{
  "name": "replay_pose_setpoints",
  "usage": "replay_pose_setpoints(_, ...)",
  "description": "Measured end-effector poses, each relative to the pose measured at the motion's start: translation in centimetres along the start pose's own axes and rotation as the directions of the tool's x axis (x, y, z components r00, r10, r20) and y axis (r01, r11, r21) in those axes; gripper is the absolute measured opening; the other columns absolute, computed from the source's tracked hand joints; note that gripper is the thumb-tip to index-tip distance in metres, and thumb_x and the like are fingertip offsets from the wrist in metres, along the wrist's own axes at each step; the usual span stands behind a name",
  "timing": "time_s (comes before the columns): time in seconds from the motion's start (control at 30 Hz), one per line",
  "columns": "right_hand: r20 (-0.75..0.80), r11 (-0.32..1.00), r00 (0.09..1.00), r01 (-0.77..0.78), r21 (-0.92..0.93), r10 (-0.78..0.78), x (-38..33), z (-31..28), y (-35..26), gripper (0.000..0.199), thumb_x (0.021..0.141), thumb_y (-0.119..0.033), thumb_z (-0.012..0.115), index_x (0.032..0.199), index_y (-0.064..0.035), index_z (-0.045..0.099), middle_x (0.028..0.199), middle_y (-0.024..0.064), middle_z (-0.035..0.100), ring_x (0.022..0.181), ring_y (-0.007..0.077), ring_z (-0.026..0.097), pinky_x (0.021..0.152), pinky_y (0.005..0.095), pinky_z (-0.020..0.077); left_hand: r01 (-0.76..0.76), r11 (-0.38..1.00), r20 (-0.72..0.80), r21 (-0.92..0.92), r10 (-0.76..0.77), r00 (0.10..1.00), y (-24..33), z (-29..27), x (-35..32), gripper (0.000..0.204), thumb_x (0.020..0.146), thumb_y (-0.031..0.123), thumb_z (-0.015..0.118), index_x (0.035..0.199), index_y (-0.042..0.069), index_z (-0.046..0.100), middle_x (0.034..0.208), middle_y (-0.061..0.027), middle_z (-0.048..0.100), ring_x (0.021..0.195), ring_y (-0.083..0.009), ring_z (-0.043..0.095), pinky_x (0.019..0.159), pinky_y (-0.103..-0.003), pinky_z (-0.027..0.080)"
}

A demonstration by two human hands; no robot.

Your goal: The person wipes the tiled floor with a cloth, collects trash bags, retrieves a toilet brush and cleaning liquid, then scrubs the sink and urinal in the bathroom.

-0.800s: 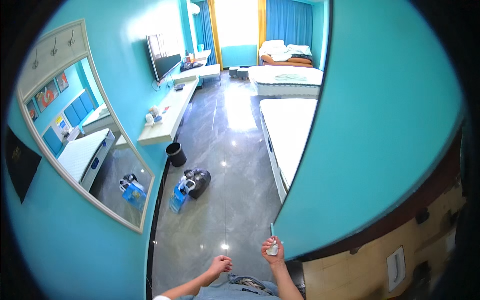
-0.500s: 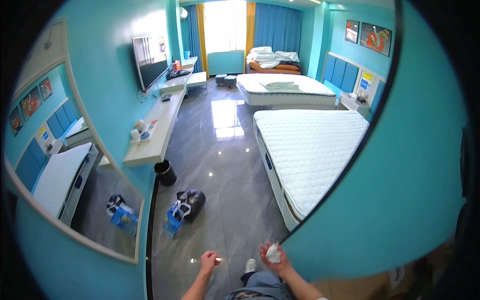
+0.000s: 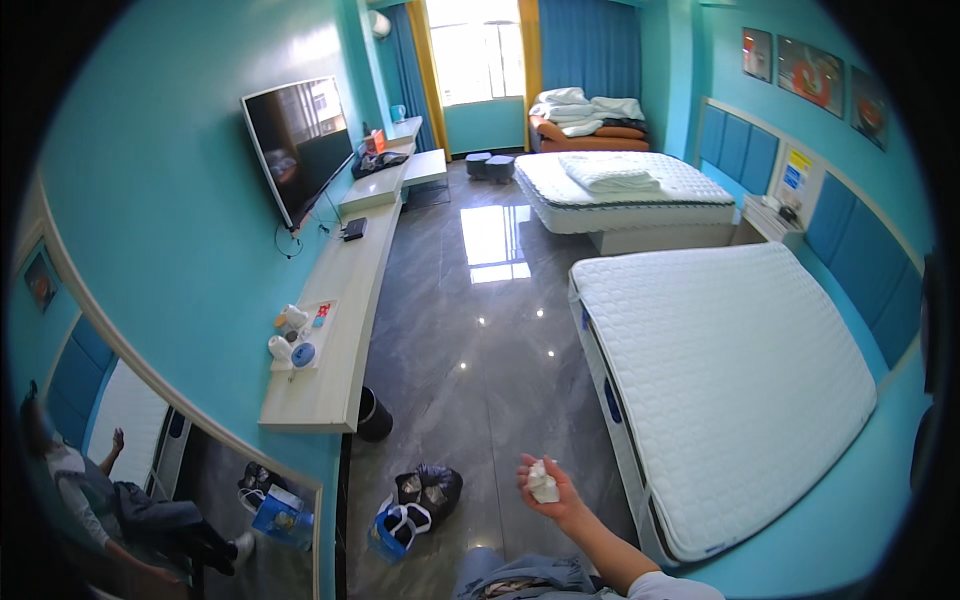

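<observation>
In the head view, my right hand (image 3: pixel 555 495) is held out low in the middle, palm up, fingers curled around a crumpled white tissue (image 3: pixel 542 482). My left hand does not show directly. Part of my body is reflected in the tall framed mirror (image 3: pixel 190 412) at the left, with one hand raised there. On the floor to the left of my right hand sit a black plastic bag (image 3: pixel 437 488) and a blue bag with white handles (image 3: pixel 385 540), side by side.
At the right stands a bed with a bare white mattress (image 3: pixel 730 380); a second bed (image 3: pixel 640 195) is farther back. Along the left wall runs a long shelf desk (image 3: pixel 330 370) with a cup tray (image 3: pixel 318 335), a black bin (image 3: pixel 374 415) beneath its end. Two grey stools (image 3: pixel 490 168) stand beyond.
I have moved forward into the room, past the wall edge at right. My left hand has dropped out of the picture. The tissue stays in my right hand.
</observation>
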State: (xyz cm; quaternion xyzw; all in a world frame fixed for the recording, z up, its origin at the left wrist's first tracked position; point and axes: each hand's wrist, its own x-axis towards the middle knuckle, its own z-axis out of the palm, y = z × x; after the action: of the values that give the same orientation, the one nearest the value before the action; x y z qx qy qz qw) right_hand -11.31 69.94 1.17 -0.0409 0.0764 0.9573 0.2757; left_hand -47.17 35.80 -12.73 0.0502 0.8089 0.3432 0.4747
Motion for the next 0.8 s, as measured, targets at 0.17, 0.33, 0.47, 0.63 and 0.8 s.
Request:
replay_pose_setpoints(0.17,-0.242,0.991,0.967,-0.106,-0.085,0.083,17.4,1.4,-4.4,0.040,0.094,-0.037,0.052,0.121,-0.0084,0.056,0.116,0.0151,0.060,0.103,0.0285,0.059,0.086,0.0401,0.0517,-0.050,0.996,0.058,-0.074,0.055,0.997,13.0,4.1,10.0,0.008,0.084,0.009,0.049,0.083,0.003,0.054,0.064,-0.0117,0.059,0.047,-0.0213,0.057,0.041,-0.034,0.046)
replay_pose_setpoints(0.33,-0.360,0.995,0.928,-0.104,0.002,0.098,30.4,1.2,-12.6,0.036,0.091,-0.036,0.056,0.112,-0.0074,0.060,0.109,0.0124,0.062,0.100,0.0274,0.060,0.082,0.0392,0.0532,0.096,0.995,0.096,-0.020,-0.093,0.991,22.7,4.7,18.6,0.009,0.084,0.009,0.049,0.083,0.002,0.055,0.066,-0.0117,0.060,0.048,-0.0215,0.058,0.042,-0.034,0.047)
replay_pose_setpoints(0.47,-0.234,0.978,0.963,0.092,-0.188,-0.135,36.4,1.8,-22.7,0.029,0.092,-0.034,0.056,0.105,-0.0083,0.062,0.103,0.0128,0.065,0.090,0.0264,0.063,0.077,0.0390,0.0555,0.175,0.982,0.095,-0.068,-0.169,0.981,34.4,3.8,27.5,0.009,0.084,0.009,0.049,0.084,0.002,0.056,0.067,-0.0117,0.060,0.049,-0.0218,0.058,0.043,-0.034,0.048)
replay_pose_setpoints(0.63,-0.349,0.874,0.813,0.363,-0.324,-0.467,40.7,2.9,-37.2,0.022,0.093,-0.030,0.054,0.096,-0.0095,0.061,0.086,0.0089,0.065,0.070,0.0232,0.063,0.058,0.0331,0.0553,-0.397,0.910,0.168,-0.117,0.412,0.896,62.9,7.8,43.1,0.011,0.086,0.007,0.051,0.095,0.002,0.055,0.075,-0.0103,0.062,0.054,-0.0184,0.061,0.046,-0.030,0.050)
replay_pose_setpoints(0.8,-0.596,0.835,0.594,0.465,-0.294,-0.541,48.5,4.8,-51.4,0.024,0.094,-0.032,0.051,0.092,-0.0104,0.061,0.079,0.0073,0.064,0.065,0.0212,0.061,0.050,0.0304,0.0518,-0.546,0.823,0.119,-0.155,0.565,0.817,83.6,14.2,53.6,0.017,0.088,0.009,0.049,0.102,0.001,0.053,0.078,-0.0105,0.062,0.056,-0.0180,0.062,0.048,-0.029,0.052)
